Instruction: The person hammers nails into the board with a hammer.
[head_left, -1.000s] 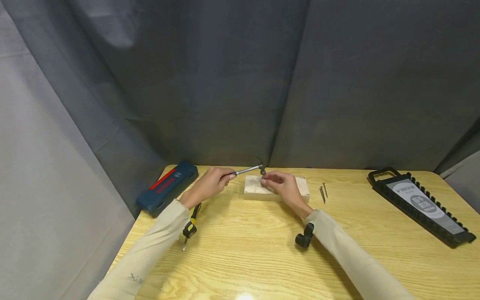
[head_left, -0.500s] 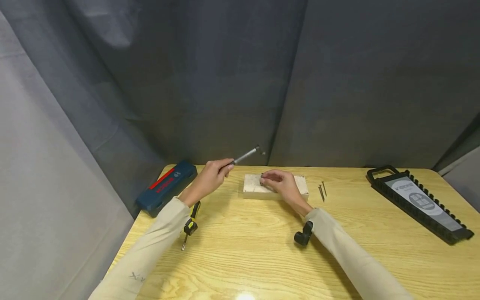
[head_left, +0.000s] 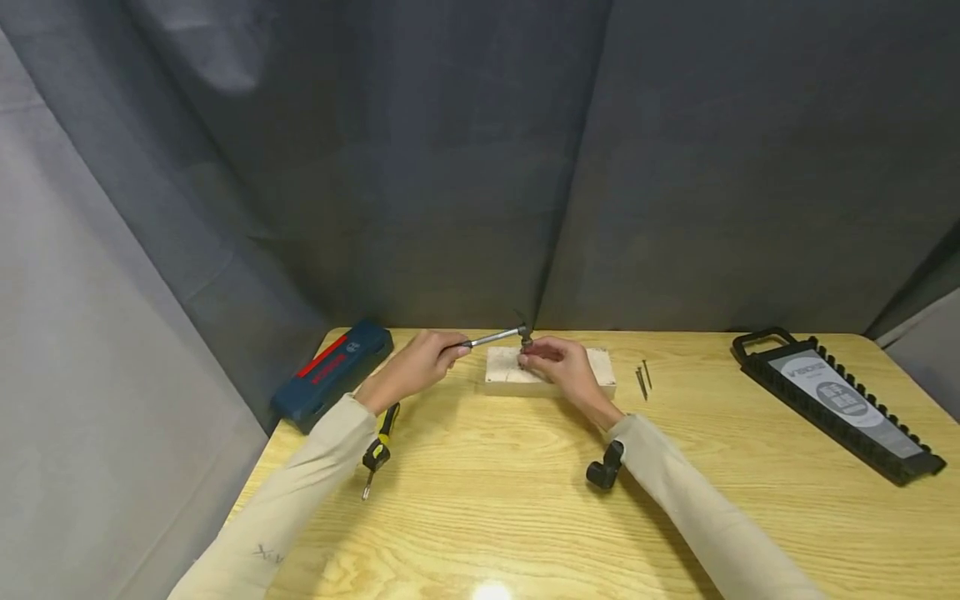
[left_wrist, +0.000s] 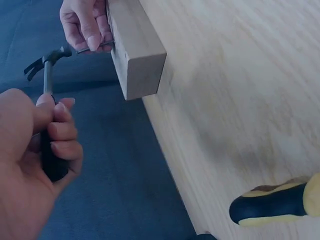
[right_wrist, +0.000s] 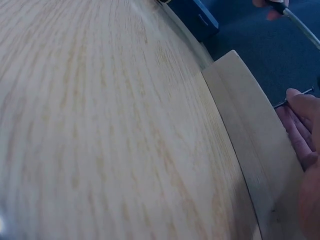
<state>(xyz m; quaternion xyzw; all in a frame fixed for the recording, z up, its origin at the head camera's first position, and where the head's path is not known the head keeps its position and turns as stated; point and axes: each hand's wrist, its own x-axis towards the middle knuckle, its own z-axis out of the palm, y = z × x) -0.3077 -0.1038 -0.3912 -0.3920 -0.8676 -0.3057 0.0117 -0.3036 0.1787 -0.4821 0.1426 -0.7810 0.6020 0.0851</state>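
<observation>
Pale wood forms the block (head_left: 504,377) near the tabletop's (head_left: 480,483) far edge, where the right hand's (head_left: 564,367) fingers pinch a nail (left_wrist: 83,50) and the left hand's (head_left: 424,360) clamp the hammer (head_left: 495,337), whose head has swung back down, suggesting repeated tapping.

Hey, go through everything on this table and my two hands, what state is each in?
Left hand: gripping the hammer
Hammer: held, head close to the nail
Right hand: pinching the nail
Nail: held roughly upright on the wooden block
Wooden block: lying flat
Loose nails: lying right of the block
Screwdriver: lying down, partly hidden
Blue case: looks closed
Black rack: lying flat
</observation>
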